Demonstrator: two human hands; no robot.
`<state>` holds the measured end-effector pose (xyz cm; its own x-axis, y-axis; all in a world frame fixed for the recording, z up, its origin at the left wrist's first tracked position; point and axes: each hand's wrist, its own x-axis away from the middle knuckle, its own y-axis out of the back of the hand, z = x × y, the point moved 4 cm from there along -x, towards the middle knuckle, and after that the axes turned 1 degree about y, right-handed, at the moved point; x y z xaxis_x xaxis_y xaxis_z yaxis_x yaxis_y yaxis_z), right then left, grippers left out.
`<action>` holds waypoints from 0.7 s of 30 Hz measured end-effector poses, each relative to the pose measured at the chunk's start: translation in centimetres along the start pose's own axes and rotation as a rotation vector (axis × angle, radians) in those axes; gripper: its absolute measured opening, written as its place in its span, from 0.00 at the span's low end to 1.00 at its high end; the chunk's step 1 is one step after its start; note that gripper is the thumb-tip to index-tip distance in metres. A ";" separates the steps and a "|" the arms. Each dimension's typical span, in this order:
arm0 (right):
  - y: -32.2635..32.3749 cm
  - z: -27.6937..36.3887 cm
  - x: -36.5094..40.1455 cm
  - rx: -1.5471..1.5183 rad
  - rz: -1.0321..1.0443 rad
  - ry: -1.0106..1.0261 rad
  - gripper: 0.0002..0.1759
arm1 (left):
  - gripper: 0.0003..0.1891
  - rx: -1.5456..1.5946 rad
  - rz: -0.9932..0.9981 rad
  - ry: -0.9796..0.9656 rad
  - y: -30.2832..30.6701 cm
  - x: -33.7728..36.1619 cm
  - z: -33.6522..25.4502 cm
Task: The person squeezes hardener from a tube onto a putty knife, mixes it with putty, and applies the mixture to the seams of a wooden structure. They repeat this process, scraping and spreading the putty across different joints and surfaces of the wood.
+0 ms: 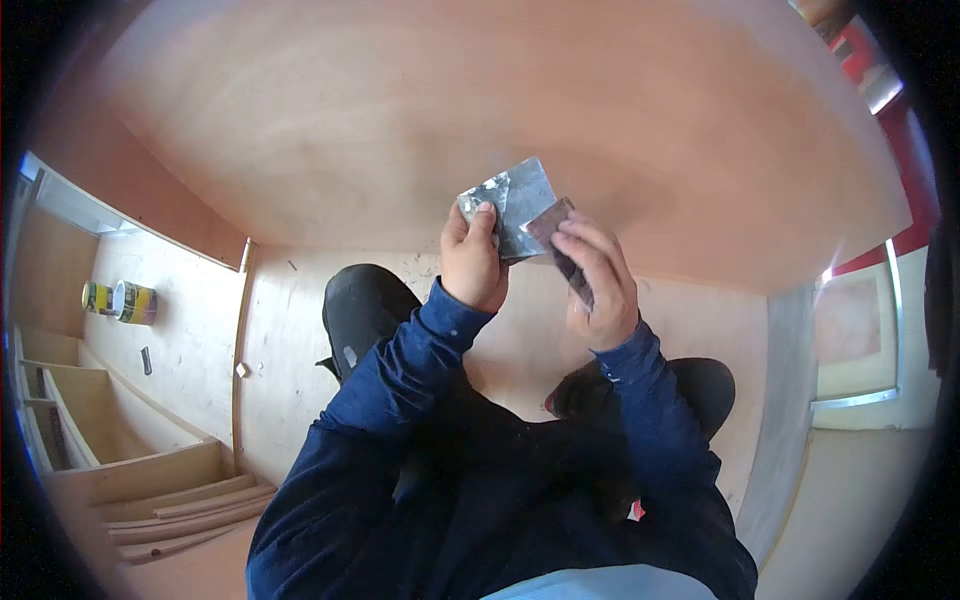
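Observation:
My left hand [474, 262] is closed on a flat grey metal scraper plate [524, 196], its thumb pressed on the near face. Whitish smears and flakes mark the plate's left part. In my right hand [606, 284] is a thin, dark brownish flat piece [549, 219], gripped between thumb and fingers. Its upper edge overlaps the right corner of the plate. Both hands are raised over my lap, in front of a large upright plywood panel [430, 110].
Two paint-type tins [136, 303] stand on the pale floor [195, 340] at left, near a small dark object [146, 360]. Wooden strips [190, 505] and an open-topped wooden frame [130, 415] lie lower left. A grey board [785, 400] runs along the right.

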<state>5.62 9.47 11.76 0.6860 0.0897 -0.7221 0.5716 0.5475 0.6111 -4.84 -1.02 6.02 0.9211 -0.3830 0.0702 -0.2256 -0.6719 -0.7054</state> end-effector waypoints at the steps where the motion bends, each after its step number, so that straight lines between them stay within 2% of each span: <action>1: -0.3 -0.5 0.2 -0.051 -0.050 -0.048 0.26 | 0.14 -0.001 -0.004 0.005 -0.2 0.2 -0.3; 4: -0.7 -1.6 1.0 -0.142 -0.101 -0.155 0.27 | 0.13 0.026 -0.037 0.073 0.1 0.0 -0.1; 6: -0.5 -3.2 2.1 -0.179 -0.110 -0.231 0.27 | 0.12 0.052 -0.014 0.006 0.6 -0.5 0.1; 7: -0.3 -4.7 2.6 -0.011 -0.007 -0.194 0.28 | 0.12 0.052 -0.014 0.013 0.5 -0.5 -0.2; 8: -0.3 -5.4 3.1 0.157 0.098 -0.154 0.29 | 0.12 0.045 -0.003 -0.028 0.2 -0.5 -1.0; 9: 0.0 -5.0 2.7 0.161 0.102 -0.157 0.29 | 0.11 0.040 0.007 -0.072 0.1 -0.7 -1.5; 10: 0.9 -4.2 1.7 0.209 0.059 -0.168 0.28 | 0.09 -0.039 -0.021 -0.216 0.5 -1.3 -1.6; 11: 2.3 -3.6 1.1 0.255 0.019 -0.184 0.28 | 0.09 -0.032 -0.031 -0.209 0.5 -1.2 -0.8; 13: 2.8 -1.4 -0.4 0.292 0.002 -0.148 0.28 | 0.08 -0.384 0.000 -0.413 0.2 -0.7 -1.9; 14: 2.0 0.1 -1.0 0.360 0.075 -0.088 0.28 | 0.08 -0.440 0.005 -0.461 -0.2 -0.5 -2.1; 15: 1.4 0.9 -1.1 0.426 0.149 -0.029 0.28 | 0.08 -0.441 0.009 -0.453 0.0 -0.3 -1.9; 17: 1.0 -0.8 0.3 0.396 0.141 -0.005 0.30 | 0.08 -0.431 -0.041 -0.369 0.4 -0.5 -1.1; 18: 1.8 0.1 -1.2 0.208 0.107 -0.019 0.29 | 0.09 -0.263 -0.065 -0.185 1.3 -1.2 -0.2; 19: 2.1 0.8 -1.8 0.020 0.072 -0.044 0.29 | 0.09 -0.269 -0.069 -0.176 1.4 -0.9 -0.3; 21: 1.4 1.1 -1.7 -0.104 -0.006 -0.138 0.28 | 0.10 -0.002 -0.031 0.055 0.7 -0.7 0.1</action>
<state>5.75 9.17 14.24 0.7417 -0.0248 -0.6703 0.5314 0.6316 0.5646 -5.64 -1.15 5.46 0.9088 -0.3962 0.1309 -0.1978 -0.6852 -0.7009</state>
